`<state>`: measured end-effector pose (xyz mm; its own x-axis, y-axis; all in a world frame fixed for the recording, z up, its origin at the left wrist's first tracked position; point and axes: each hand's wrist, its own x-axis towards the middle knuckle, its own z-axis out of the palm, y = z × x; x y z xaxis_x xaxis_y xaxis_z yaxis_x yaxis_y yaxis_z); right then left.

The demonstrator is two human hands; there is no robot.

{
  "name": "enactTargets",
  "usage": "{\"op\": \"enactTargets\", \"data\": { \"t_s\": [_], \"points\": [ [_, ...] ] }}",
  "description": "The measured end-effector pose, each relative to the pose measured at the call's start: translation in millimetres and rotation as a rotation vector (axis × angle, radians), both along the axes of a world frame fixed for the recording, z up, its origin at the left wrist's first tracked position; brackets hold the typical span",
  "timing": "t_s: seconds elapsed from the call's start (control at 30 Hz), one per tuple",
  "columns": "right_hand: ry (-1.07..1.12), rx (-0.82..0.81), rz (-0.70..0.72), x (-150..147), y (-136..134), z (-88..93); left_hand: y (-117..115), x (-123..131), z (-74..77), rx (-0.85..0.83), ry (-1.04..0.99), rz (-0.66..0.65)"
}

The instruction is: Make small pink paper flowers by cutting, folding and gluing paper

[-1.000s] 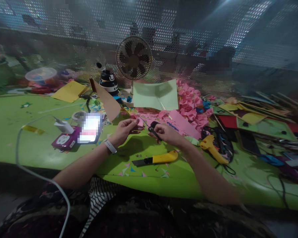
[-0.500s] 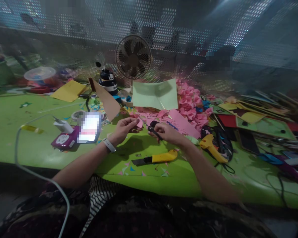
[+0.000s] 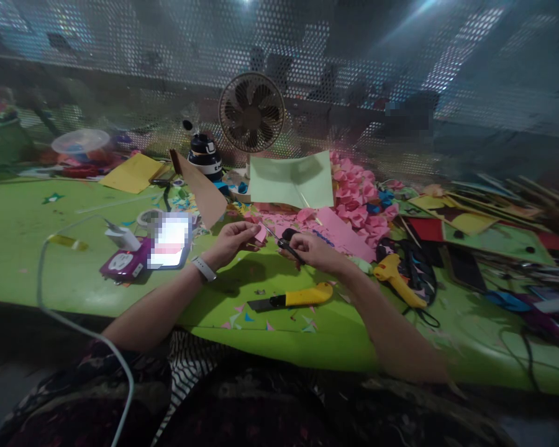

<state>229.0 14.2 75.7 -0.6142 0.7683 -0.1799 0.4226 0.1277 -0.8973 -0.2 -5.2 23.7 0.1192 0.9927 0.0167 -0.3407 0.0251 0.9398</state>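
Note:
My left hand (image 3: 233, 243) pinches a small piece of pink paper (image 3: 261, 233) between thumb and fingers. Opposite it, my right hand (image 3: 310, 249) is closed on the dark handles of a pair of scissors (image 3: 283, 243), whose blades point left at the paper's edge. Both hands are just above the green table (image 3: 242, 279). Nearer to me lies a yellow utility knife (image 3: 302, 296) with small paper scraps around it. Beyond my hands, a larger pink sheet (image 3: 345, 233) and many pink paper scraps are spread out.
A lit phone (image 3: 170, 239) leans by a purple power strip (image 3: 123, 264) at left, with a white cable (image 3: 81, 323) hanging over the edge. At right lies a yellow glue gun (image 3: 398, 279). A fan (image 3: 251, 115), a pale green sheet (image 3: 291, 177) and heaped pink paper pieces (image 3: 356, 192) stand behind.
The view has shifted slightly. My hands stay nearly in place, with the pink paper still in the left and the scissors in the right, their blades showing more clearly.

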Motion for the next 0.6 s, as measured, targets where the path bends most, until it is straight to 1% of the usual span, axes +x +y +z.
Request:
{"op": "enactTargets", "data": {
  "t_s": [0.1, 0.2, 0.33, 0.43, 0.6],
  "points": [
    [0.003, 0.012, -0.011, 1, 1, 0.6, 1, -3, -0.7, 0.006, 0.007, -0.030],
    [0.046, 0.038, -0.066, 2, 3, -0.8, 1, -3, 0.3, -0.006, -0.013, -0.039],
    [0.041, 0.066, -0.163, 3, 6, -4.6, 3, -1, 1.0, -0.100, -0.109, 0.033],
    [0.000, 0.092, -0.182, 4, 9, -8.1, 5, 0, 0.3, -0.167, -0.171, 0.111],
    [-0.106, 0.164, -0.201, 5, 12, -9.2, 6, -2, -1.4, -0.081, -0.231, 0.090]
  ]
}}
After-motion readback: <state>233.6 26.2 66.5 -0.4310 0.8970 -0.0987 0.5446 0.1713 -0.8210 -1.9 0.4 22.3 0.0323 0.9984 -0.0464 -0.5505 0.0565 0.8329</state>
